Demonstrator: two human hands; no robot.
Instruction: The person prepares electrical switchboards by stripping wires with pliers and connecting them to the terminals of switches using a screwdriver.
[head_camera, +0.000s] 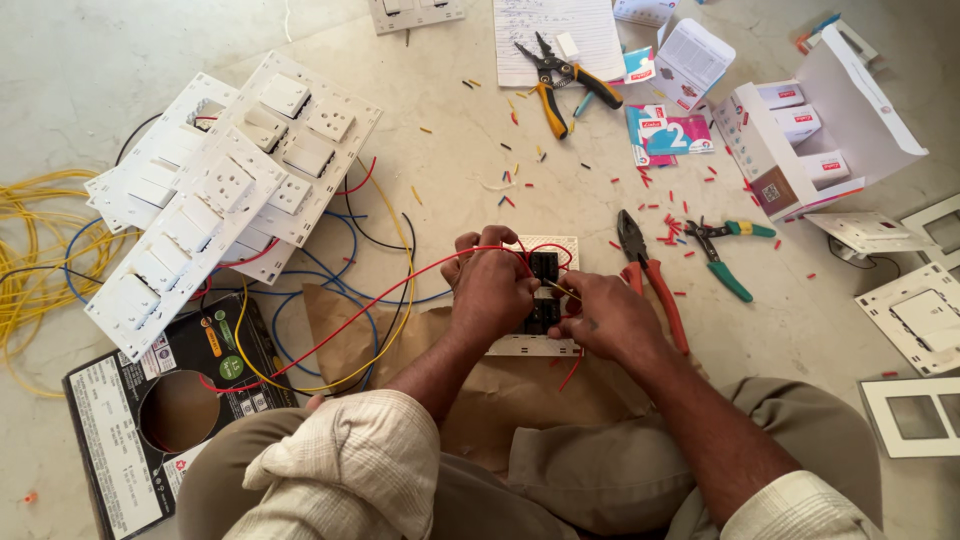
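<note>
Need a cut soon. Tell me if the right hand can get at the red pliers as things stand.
Probably yes. The red pliers lie on bare floor just beside the right hand, nothing between them, though that hand is now at the switch plate.

My left hand (490, 290) and right hand (605, 315) cover most of the switch plate (520, 345); I cannot see the fingertips. The frame plate (915, 415) is cut off at the picture's right edge.

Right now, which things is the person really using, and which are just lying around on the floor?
In use:
left hand and right hand, both on the switch plate
red wire running to the plate

Lying about:
red-handled pliers
green cutters
yellow-handled stripper
stacked white switch panels
yellow wire coil
open box of switches
</note>
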